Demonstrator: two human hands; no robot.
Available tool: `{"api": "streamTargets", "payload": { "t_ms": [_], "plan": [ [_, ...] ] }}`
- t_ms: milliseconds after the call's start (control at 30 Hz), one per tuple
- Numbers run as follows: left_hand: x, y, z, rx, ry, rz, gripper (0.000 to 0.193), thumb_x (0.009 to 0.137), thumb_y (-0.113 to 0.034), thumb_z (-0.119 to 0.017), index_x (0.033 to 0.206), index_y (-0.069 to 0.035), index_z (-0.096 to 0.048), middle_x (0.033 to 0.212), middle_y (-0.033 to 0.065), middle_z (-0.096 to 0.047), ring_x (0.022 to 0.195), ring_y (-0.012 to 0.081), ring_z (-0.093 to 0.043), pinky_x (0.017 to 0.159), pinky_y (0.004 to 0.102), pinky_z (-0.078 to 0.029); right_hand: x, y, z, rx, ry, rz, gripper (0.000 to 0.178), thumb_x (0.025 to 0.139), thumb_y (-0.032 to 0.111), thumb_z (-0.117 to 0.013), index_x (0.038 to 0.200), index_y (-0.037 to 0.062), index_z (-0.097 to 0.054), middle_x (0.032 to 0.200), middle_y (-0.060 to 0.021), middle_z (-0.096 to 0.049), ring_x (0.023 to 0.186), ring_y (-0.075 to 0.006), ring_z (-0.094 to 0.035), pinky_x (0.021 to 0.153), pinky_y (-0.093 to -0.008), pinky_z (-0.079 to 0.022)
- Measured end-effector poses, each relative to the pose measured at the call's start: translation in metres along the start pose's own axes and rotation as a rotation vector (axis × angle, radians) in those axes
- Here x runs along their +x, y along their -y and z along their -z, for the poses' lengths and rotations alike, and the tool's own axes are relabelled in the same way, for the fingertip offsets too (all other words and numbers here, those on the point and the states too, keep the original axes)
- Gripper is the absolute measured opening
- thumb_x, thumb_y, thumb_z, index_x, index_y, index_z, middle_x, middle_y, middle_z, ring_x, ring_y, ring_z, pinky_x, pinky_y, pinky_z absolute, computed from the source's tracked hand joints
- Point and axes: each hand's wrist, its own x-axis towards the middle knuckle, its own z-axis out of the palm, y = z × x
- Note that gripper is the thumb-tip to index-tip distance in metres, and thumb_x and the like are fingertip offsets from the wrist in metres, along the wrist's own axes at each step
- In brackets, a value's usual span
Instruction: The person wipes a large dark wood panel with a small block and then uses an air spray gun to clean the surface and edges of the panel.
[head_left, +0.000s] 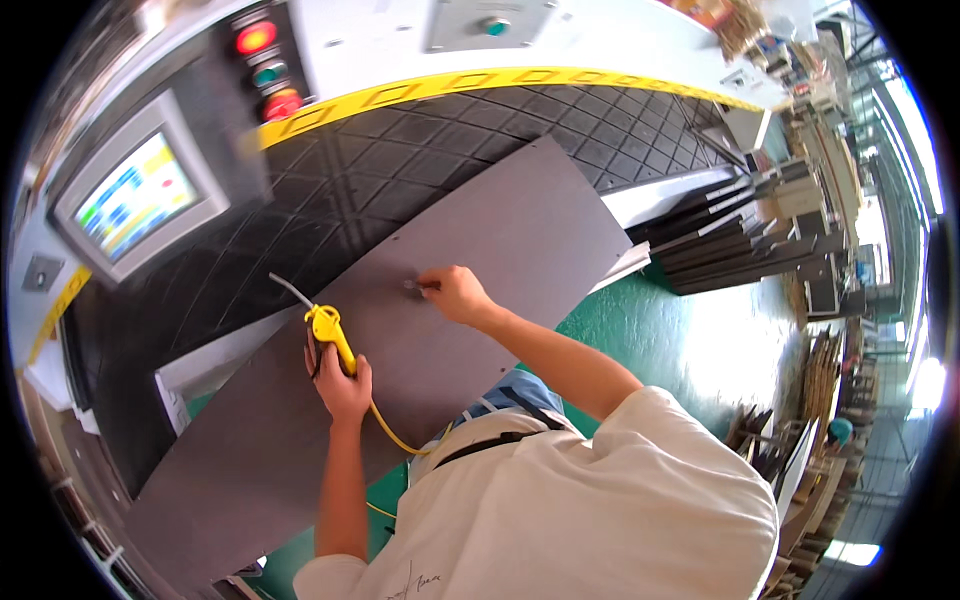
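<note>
A long grey-brown panel lies slantwise in front of me, with small dark holes near its edges. My left hand is wrapped round a yellow air blow gun over the panel. Its thin metal nozzle points up and left, and a yellow hose runs from it toward my waist. My right hand is above the panel's middle, fingers pinched together around something small that I cannot make out.
Behind the panel stands a machine with black ribbed curtain strips and a yellow-marked edge. A control screen and lit buttons are at the left. Stacked dark boards stand at the right, beside green floor.
</note>
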Motion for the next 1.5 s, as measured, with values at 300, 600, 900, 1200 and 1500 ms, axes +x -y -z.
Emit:
{"api": "streamTargets", "payload": {
  "t_ms": [300, 600, 900, 1200, 1500],
  "plan": [
    [0.14, -0.135, -0.153, 0.179, 0.076, -0.017, 0.055, 0.095, -0.027, -0.065, 0.14, 0.005, -0.057, 0.141, 0.027, -0.062, 0.142, 0.0412, -0.05, 0.126, 0.0582, -0.024, 0.119, -0.118, 0.103, -0.728, -0.558, 0.499, 0.006, 0.081, 0.015, -0.066, 0.083, 0.0088, -0.066, 0.088, -0.0102, -0.064, 0.09, -0.03, -0.063, 0.082, -0.0427, -0.054],
    [0.142, -0.131, -0.172, 0.283, 0.13, 0.0, 0.054, 0.097, -0.027, -0.059, 0.144, -0.001, -0.057, 0.147, 0.0222, -0.059, 0.151, 0.0363, -0.042, 0.126, 0.0584, -0.023, 0.193, -0.239, 0.394, -0.506, -0.445, 0.228, 0.023, 0.092, 0.025, -0.065, 0.103, 0.0136, -0.082, 0.106, -0.013, -0.079, 0.1, -0.0365, -0.074, 0.086, -0.0476, -0.059],
    [0.141, -0.12, -0.18, 0.251, 0.117, -0.027, 0.052, 0.105, -0.031, -0.049, 0.145, 0.0, -0.056, 0.15, 0.0209, -0.058, 0.14, 0.0424, -0.052, 0.124, 0.0588, -0.028, 0.211, -0.221, 0.377, -0.751, 0.025, 0.732, 0.012, 0.088, 0.017, -0.068, 0.094, 0.0117, -0.076, 0.099, -0.0105, -0.073, 0.095, -0.0351, -0.069, 0.086, -0.0469, -0.057],
    [0.141, -0.11, -0.181, 0.237, 0.117, -0.042, 0.051, 0.104, -0.027, -0.049, 0.147, 0.0, -0.055, 0.149, 0.0237, -0.058, 0.14, 0.0438, -0.051, 0.124, 0.0567, -0.028, 0.015, -0.269, 0.408, -0.736, 0.237, 0.531, 0.014, 0.094, 0.011, -0.069, 0.105, 0.0166, -0.075, 0.102, -0.0045, -0.065, 0.106, -0.0258, -0.065, 0.086, -0.043, -0.057],
    [0.143, -0.11, -0.183, 0.235, 0.113, -0.042, 0.049, 0.107, -0.033, -0.049, 0.144, -0.003, -0.059, 0.148, 0.0186, -0.061, 0.138, 0.04, -0.055, 0.124, 0.055, -0.031, -0.154, -0.29, 0.372, -0.318, 0.01, 0.089, 0.01, 0.09, 0.007, -0.073, 0.099, 0.0081, -0.076, 0.093, -0.0077, -0.065, 0.094, -0.0274, -0.068, 0.076, -0.0421, -0.058]
  ]
}}
